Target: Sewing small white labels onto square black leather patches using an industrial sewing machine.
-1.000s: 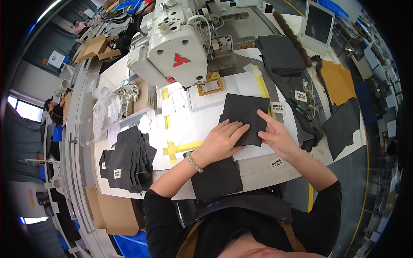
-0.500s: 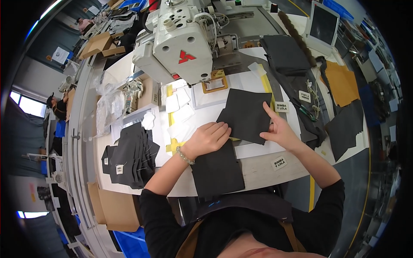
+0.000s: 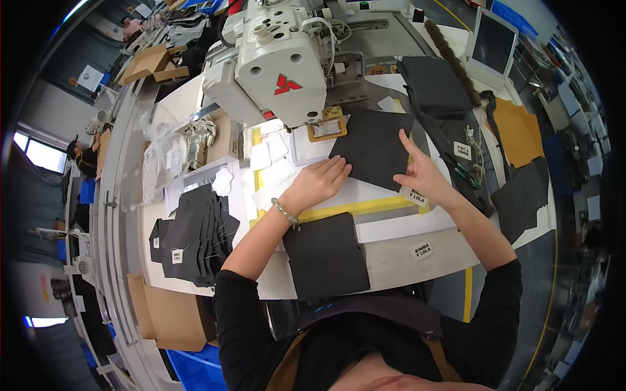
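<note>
My left hand (image 3: 317,181) lies with extended fingers on the lower-left edge of a dark grey fabric piece (image 3: 372,143) beside the orange-rimmed frame (image 3: 319,130) under the sewing machine (image 3: 277,72). My right hand (image 3: 420,171) touches the piece's right and lower edges with index finger and thumb spread apart; a white printed label (image 3: 416,199) lies beside it. Underneath is a white board with yellow tape (image 3: 345,205). A second dark piece (image 3: 326,257) lies near the front edge, with another label (image 3: 422,250) to its right. Small white cutouts (image 3: 270,156) sit left of my hands.
A stack of dark pieces (image 3: 202,234) lies left, near plastic bags (image 3: 156,169) and a cardboard box (image 3: 225,138). Dark fabric (image 3: 433,85), mustard pieces (image 3: 515,130) and a screen (image 3: 492,45) are at the right. A co-worker (image 3: 85,156) works at the far left.
Both my hands and the upper dark piece have moved away from me toward the machine. The lower dark piece and yellow tape are now more exposed.
</note>
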`<action>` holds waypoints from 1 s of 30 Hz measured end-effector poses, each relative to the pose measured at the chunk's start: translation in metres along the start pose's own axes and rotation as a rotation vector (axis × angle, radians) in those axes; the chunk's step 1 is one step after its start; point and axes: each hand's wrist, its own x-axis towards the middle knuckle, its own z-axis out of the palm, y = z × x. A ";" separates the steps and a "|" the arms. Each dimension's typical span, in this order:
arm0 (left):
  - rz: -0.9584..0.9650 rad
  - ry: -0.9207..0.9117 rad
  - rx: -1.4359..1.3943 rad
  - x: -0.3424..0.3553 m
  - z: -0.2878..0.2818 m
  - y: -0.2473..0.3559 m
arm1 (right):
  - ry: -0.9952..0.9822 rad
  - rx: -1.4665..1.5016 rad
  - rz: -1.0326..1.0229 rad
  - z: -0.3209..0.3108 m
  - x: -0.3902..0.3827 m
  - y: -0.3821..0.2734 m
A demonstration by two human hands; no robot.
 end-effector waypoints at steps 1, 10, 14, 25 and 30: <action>-0.003 0.001 0.002 0.000 0.001 -0.002 | -0.003 -0.002 0.000 -0.002 0.004 0.000; -0.067 -0.121 0.051 -0.011 0.005 -0.025 | -0.103 -0.217 0.083 -0.005 0.053 -0.018; -0.102 -0.150 0.127 -0.018 0.005 -0.030 | -0.067 -0.214 -0.044 0.001 0.074 -0.016; -0.283 -0.200 0.245 -0.023 0.016 -0.031 | -0.198 -0.619 -0.377 0.008 0.088 0.001; -0.325 -0.246 0.202 -0.022 0.010 -0.029 | -0.164 -0.852 -0.578 0.004 0.094 0.011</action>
